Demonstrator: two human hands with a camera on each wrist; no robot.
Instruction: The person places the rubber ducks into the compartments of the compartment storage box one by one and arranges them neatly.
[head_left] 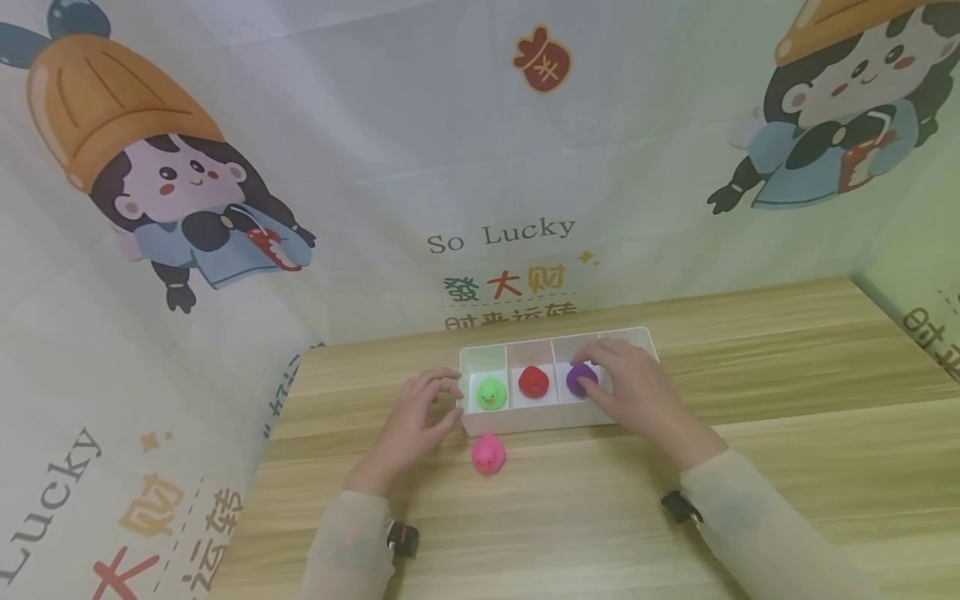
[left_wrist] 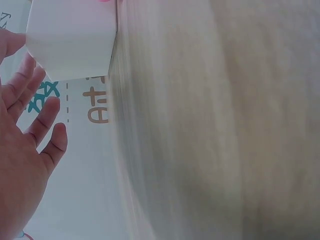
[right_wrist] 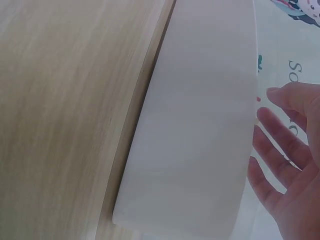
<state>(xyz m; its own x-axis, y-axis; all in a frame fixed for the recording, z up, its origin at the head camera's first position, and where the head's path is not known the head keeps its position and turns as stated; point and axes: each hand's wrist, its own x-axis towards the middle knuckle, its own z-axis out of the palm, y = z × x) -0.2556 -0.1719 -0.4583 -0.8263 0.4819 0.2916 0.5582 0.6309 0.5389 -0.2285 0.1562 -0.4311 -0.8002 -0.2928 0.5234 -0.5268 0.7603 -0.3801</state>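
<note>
A long white divided box [head_left: 540,418] stands on the table. From the left, its compartments hold a green rubber duck [head_left: 491,393], a red rubber duck [head_left: 533,382] and a purple rubber duck [head_left: 581,380]. My right hand [head_left: 626,385] is over the purple duck's compartment, thumb and fingers apart around the duck in the head view. In the right wrist view the same hand [right_wrist: 295,160] shows spread fingers at the box rim, and the duck is hidden. Beside the box's left end, my left hand [head_left: 416,421] has loosely bent fingers, fingertips right at the wall.
A pink rubber duck [head_left: 488,454] sits on the wooden table [head_left: 540,533] in front of the box's left end. Behind the table hangs a printed cloth [head_left: 375,167] with cartoon figures and lettering. The box's right end is partly covered by my right hand.
</note>
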